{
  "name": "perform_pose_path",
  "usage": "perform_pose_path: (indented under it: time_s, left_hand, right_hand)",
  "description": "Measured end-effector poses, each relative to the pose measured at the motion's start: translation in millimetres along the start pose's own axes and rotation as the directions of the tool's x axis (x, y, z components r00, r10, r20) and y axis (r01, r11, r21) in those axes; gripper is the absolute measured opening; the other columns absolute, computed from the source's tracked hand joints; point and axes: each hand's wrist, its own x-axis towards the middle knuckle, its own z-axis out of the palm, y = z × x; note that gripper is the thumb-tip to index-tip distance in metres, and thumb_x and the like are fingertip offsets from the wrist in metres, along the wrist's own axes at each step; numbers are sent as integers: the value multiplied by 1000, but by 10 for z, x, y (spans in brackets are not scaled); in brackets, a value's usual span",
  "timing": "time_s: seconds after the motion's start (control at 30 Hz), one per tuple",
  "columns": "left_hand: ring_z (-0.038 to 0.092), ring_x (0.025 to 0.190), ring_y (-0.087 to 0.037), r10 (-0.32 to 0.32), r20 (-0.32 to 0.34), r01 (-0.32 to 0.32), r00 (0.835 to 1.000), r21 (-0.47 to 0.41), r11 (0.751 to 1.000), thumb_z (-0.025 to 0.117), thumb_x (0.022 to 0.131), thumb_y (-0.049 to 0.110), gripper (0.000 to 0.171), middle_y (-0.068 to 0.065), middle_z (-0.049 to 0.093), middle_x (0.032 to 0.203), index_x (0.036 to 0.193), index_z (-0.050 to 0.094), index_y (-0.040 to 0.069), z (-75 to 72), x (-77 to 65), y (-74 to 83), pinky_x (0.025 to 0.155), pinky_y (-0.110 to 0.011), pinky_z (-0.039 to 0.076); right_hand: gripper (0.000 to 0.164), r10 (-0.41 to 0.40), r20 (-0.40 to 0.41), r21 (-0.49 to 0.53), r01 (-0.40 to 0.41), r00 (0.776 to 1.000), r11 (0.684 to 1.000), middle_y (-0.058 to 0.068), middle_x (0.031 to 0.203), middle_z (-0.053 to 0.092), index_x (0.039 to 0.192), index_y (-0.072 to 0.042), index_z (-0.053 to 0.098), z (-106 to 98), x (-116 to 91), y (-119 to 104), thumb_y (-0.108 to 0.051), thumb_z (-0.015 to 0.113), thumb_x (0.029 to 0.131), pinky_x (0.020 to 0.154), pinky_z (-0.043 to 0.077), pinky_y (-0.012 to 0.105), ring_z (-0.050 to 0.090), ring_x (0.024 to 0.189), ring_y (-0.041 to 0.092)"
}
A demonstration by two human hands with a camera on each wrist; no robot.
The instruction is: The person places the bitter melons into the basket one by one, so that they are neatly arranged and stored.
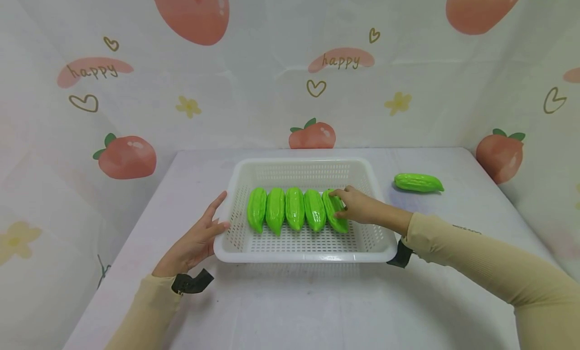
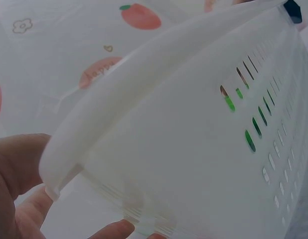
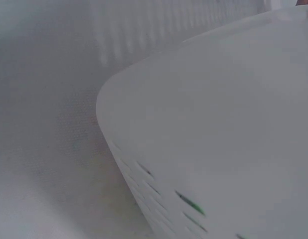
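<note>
Several bright green bitter melons (image 1: 294, 209) lie side by side in a white plastic basket (image 1: 308, 258). My right hand (image 1: 360, 205) reaches over the basket's right wall and pinches the rightmost bitter melon (image 1: 334, 211), which lies tilted, between thumb and fingers. At the basket's left side is my left hand (image 1: 199, 241), its thumb against the rim and its index finger stretched out. In the left wrist view, fingers (image 2: 116, 230) of that hand show below the basket wall (image 2: 159, 149). The right wrist view shows only the basket's outer wall (image 3: 209, 114), not the fingers.
Another bitter melon (image 1: 418, 183) lies on the white-covered table (image 1: 281, 304), to the right of the basket. A printed cloth (image 1: 254, 98) hangs behind and along the sides. Dark straps (image 1: 192, 282) are on both wrists.
</note>
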Motion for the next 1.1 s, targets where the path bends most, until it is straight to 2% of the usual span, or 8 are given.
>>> perform_pose_path:
  time_s: [0.37,0.6,0.77,0.93,1.1]
  left_hand:
    - [54,122,-30,8,6,-8,1000,-6,1000,50,101,13,78,-16,26,155,149,4,54,1,0,4,88,-39,54]
    - [54,122,-30,12,11,-11,1000,-10,1000,50,101,14,78,-16,26,155,149,3,53,1,4,4,88,-39,54]
    - [54,122,-30,10,11,-10,1000,-11,1000,49,101,12,78,-17,27,154,149,4,53,2,5,8,88,-38,54]
    - [54,121,-29,6,5,-6,1000,-7,1000,50,101,13,79,-17,27,154,149,3,53,3,0,11,88,-38,54]
    - [55,120,-29,1,-1,-1,1000,1,1000,51,100,14,79,-17,27,154,150,3,53,9,-17,13,89,-39,54]
  right_hand:
    - [60,-6,-11,6,6,1000,1000,28,128,48,141,-2,44,-18,-22,-11,-22,69,90,88,52,44,59,98,28]
    - [58,-13,-46,28,14,999,1000,30,135,45,141,-3,44,-27,-44,0,-22,67,91,100,44,53,52,121,40]
    - [54,-67,-108,95,78,992,992,27,135,47,139,-2,45,-37,-67,13,-17,66,91,101,44,52,49,124,41]
    - [50,-116,-167,208,150,979,967,22,136,49,137,1,46,-47,-74,18,-12,64,92,99,46,50,51,124,40]
    - [43,-197,-218,317,260,956,912,20,133,54,133,1,49,-34,-81,16,-7,62,93,96,49,47,56,120,37]
